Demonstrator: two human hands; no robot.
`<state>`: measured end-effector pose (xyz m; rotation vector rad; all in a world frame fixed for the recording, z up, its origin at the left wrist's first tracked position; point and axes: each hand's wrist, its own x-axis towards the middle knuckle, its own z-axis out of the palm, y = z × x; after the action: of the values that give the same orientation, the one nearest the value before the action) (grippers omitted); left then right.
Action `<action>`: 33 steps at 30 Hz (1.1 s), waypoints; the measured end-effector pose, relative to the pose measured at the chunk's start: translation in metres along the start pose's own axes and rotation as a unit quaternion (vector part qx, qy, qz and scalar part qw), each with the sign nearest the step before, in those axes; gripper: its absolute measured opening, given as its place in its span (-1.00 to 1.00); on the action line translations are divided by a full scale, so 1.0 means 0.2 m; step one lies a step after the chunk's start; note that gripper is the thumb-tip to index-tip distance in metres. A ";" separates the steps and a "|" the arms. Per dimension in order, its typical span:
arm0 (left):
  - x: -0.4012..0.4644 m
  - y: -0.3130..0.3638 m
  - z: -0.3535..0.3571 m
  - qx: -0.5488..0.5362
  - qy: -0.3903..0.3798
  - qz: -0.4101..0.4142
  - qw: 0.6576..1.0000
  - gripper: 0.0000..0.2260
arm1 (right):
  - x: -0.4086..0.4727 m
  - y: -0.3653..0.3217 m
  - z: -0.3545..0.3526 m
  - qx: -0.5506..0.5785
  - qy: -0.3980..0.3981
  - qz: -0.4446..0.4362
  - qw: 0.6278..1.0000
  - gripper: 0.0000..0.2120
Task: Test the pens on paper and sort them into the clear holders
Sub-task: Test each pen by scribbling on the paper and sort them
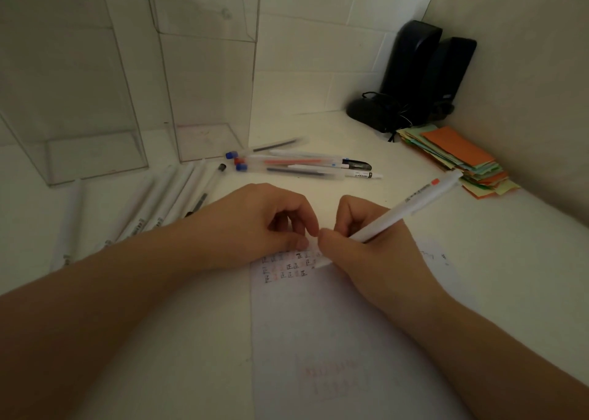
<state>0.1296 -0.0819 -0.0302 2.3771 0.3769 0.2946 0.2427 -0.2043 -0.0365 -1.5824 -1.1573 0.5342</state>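
White desk (pixel 462 260): pens (pixel 302 164), paper (pixel 318 324), holders (pixel 95 151), colored slips (pixel 459 158).

Ahead left: two clear holders (pixel 95 107) stand against the wall, open tops free.
Before them: capped pens (pixel 299 164) and white pens (pixel 159 202) scattered on the desk (pixel 478 276).
Right corner: black speakers (pixel 424 72), cord and paper stack (pixel 459 158) block.
Near right: bare desk, passable.
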 end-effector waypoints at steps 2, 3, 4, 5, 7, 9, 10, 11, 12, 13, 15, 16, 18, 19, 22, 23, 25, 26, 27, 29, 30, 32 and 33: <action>0.00 0.00 0.00 0.004 0.000 0.005 1.000 -0.84 | 0.00 0.01 0.00 0.003 -0.004 -0.010 1.000 -0.67; 0.00 0.00 0.00 0.008 0.001 0.008 1.000 -0.82 | 0.00 0.01 0.01 0.003 -0.004 -0.014 1.000 -0.66; 0.00 0.00 0.00 0.012 0.001 0.010 1.000 -0.81 | 0.00 0.01 0.01 0.002 -0.004 -0.016 1.000 -0.67; 0.00 0.00 0.00 0.014 0.001 0.014 1.000 -0.81 | 0.00 0.02 0.01 0.000 -0.004 -0.017 1.000 -0.68; 0.00 0.00 0.00 0.013 0.000 0.016 1.000 -0.85 | 0.00 0.01 0.02 -0.003 -0.007 -0.016 1.000 -0.71; 0.00 0.00 0.01 0.012 -0.002 0.015 1.000 -0.86 | 0.00 0.01 0.02 -0.006 -0.008 -0.014 1.000 -0.72; 0.00 0.00 0.01 0.013 -0.004 0.015 1.000 -0.86 | 0.00 0.01 0.02 -0.011 -0.009 -0.014 1.000 -0.72; 0.01 0.00 0.01 0.015 -0.007 0.016 1.000 -0.85 | 0.00 0.01 0.02 -0.020 -0.008 -0.018 1.000 -0.71; 0.01 0.00 0.00 0.015 -0.009 0.018 1.000 -0.84 | -0.01 0.01 0.02 -0.028 -0.007 -0.023 0.999 -0.71; 0.01 0.00 0.00 0.015 -0.009 0.021 1.000 -0.84 | -0.01 0.01 0.02 -0.032 -0.006 -0.026 0.999 -0.71; 0.01 0.00 0.00 0.011 -0.010 0.023 1.000 -0.84 | -0.01 0.02 0.02 -0.033 -0.003 -0.023 0.999 -0.71; 0.01 0.00 0.01 0.011 -0.009 0.024 1.000 -0.84 | -0.01 0.02 0.02 -0.031 -0.004 -0.020 0.999 -0.70; 0.01 0.00 0.00 0.012 -0.009 0.024 1.000 -0.82 | 0.00 0.02 0.01 -0.026 -0.010 -0.015 1.000 -0.71; 0.01 0.00 0.00 0.011 -0.010 0.024 1.000 -0.81 | 0.00 0.02 0.01 -0.025 -0.013 -0.014 1.000 -0.71; 0.01 0.00 0.00 0.007 -0.008 0.025 1.000 -0.79 | 0.00 0.02 0.01 -0.027 -0.015 -0.016 0.999 -0.72; 0.01 0.00 0.00 0.006 -0.006 0.027 1.000 -0.78 | 0.00 0.02 0.01 -0.028 -0.014 -0.017 0.999 -0.71; 0.01 0.00 0.01 0.005 -0.006 0.029 1.000 -0.78 | 0.00 0.02 0.01 -0.025 -0.013 -0.016 0.999 -0.71; 0.01 0.00 0.01 0.008 -0.007 0.030 1.000 -0.79 | 0.00 0.02 0.01 -0.025 -0.013 -0.016 0.999 -0.71; 0.01 0.00 0.00 0.012 -0.008 0.029 0.999 -0.79 | 0.00 0.02 0.01 -0.027 -0.013 -0.015 0.999 -0.72; 0.01 -0.01 0.01 0.015 -0.005 0.030 0.999 -0.79 | 0.00 0.02 0.01 -0.032 -0.019 -0.014 0.999 -0.71; 0.01 -0.01 0.01 0.014 -0.004 0.030 0.999 -0.80 | 0.00 0.02 0.01 -0.031 -0.023 -0.013 0.999 -0.71; 0.01 -0.01 0.01 0.013 -0.002 0.028 1.000 -0.81 | 0.00 0.02 0.01 -0.029 -0.023 -0.014 0.999 -0.70; 0.01 -0.01 0.01 0.015 -0.002 0.027 1.000 -0.80 | 0.00 0.02 0.01 -0.032 -0.021 -0.017 0.999 -0.70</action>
<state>0.1313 -0.0809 -0.0320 2.4192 0.3190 0.3117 0.2417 -0.2030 -0.0408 -1.6095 -1.2426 0.5152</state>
